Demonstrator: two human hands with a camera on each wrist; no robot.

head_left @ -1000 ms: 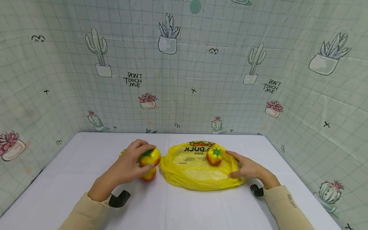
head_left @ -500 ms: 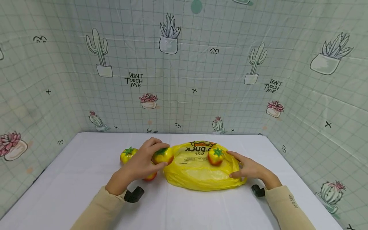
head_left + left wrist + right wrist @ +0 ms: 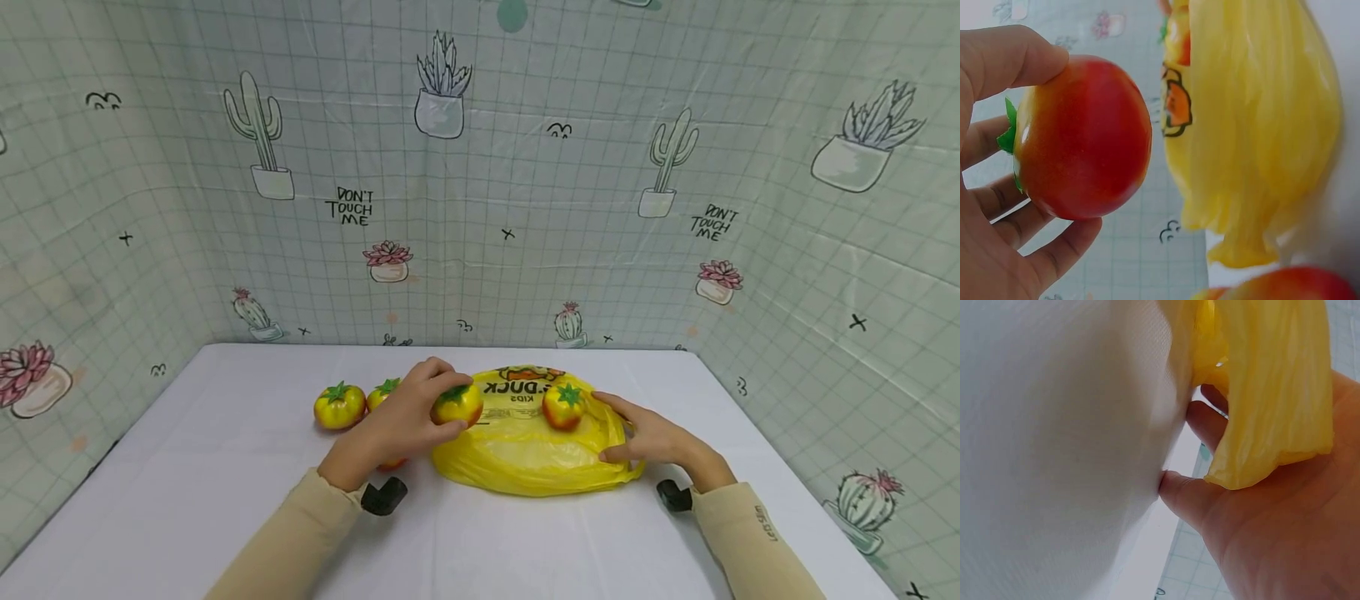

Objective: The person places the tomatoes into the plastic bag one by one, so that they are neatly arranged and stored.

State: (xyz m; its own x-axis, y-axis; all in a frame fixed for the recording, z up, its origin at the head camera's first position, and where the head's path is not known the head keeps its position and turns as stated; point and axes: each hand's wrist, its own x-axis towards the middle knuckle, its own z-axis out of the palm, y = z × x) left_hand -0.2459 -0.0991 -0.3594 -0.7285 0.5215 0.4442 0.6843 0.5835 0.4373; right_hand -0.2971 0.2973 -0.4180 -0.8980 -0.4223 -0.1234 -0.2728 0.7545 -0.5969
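Observation:
In the head view my left hand grips a yellow-red tomato at the left edge of the yellow plastic bag. The left wrist view shows the thumb and fingers around this tomato, its green calyx toward the palm. A second tomato lies on the bag's printed inner side. My right hand rests at the bag's right end, thumb and fingers spread apart. In the right wrist view, a strip of the bag hangs across its palm and the thumb tip touches the white cloth.
Left of the bag, a tomato stands on the white tabletop. Beside it another tomato is partly covered by my left hand, and a red edge shows below the wrist. A patterned cloth hangs behind and at both sides.
My left hand has carried its tomato rightward from the group of tomatoes to over the bag's left edge, uncovering tomatoes behind it. The right hand and bag have stayed nearly still.

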